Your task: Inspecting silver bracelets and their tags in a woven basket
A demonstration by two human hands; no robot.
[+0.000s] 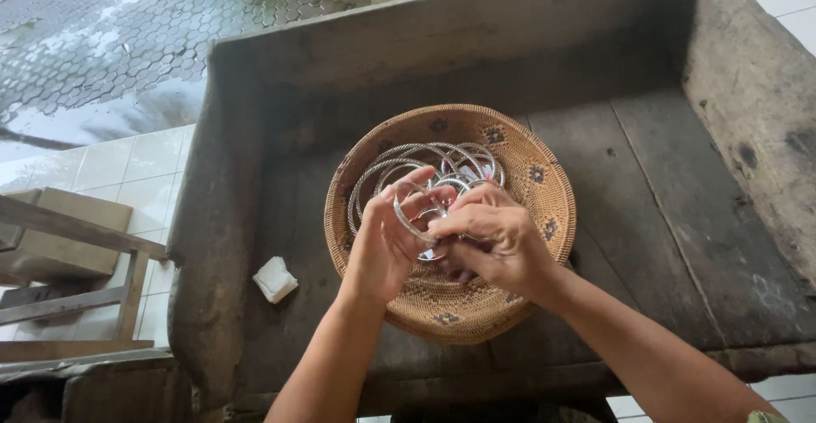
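Two bare hands meet over a round, shallow woven basket [518, 164] of tan fibre with small dark diamond motifs, which sits in a weathered grey wooden trough-like bench [671, 219]. The left hand [382, 240] holds a thin silver metal bangle [410, 219] upright, its fingers curled around the ring with the forefinger stretched across the top. The right hand [493, 236] presses in from the other side, its fingertips [442, 226] pinched together on the same bangle near its lower edge; whether they also hold something small against the metal cannot be told. The bangle hangs just above the basket's middle, touching both hands. Behind the hands, a loose pile of silver wire and twisted-cable bangles [425, 164] lies in the far half of the basket, overlapping one another. On the bench floor left of the basket, well apart from it, rests a small white folded cloth [274, 278]. Beyond the bench's left wall lie white floor tiles [127, 164] and a wooden frame [76, 244].
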